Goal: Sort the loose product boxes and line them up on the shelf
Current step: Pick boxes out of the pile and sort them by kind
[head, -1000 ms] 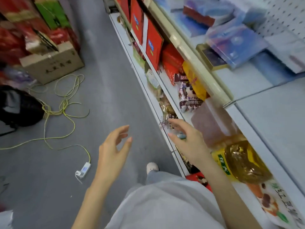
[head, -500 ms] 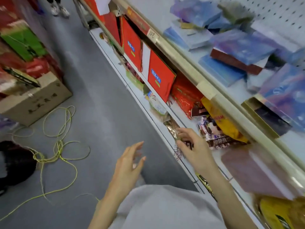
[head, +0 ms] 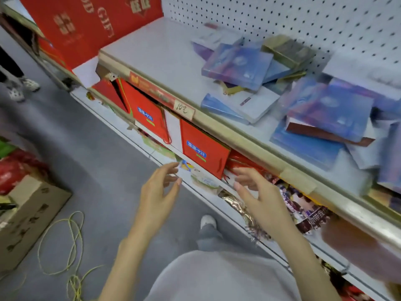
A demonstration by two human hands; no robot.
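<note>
I judge this the reach step: left hand (head: 158,190) and right hand (head: 258,196) are empty, fingers loosely spread, below the shelf (head: 165,53); next I must grasp the boxes (head: 238,64).

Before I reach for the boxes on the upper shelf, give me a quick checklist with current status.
1. Left hand free: ok, open and empty.
2. Right hand free: ok, fingers relaxed, nothing held.
3. Hands at the loose product boxes: not ok, both hover lower, in front of the red gift bags.
4. Boxes lined up: not ok, they lie in an overlapping, tilted heap.
5. Room on the upper shelf: ok, bare stretch left of the heap.
6. Box kinds readable for sorting: cannot tell, blur hides the print.
</note>
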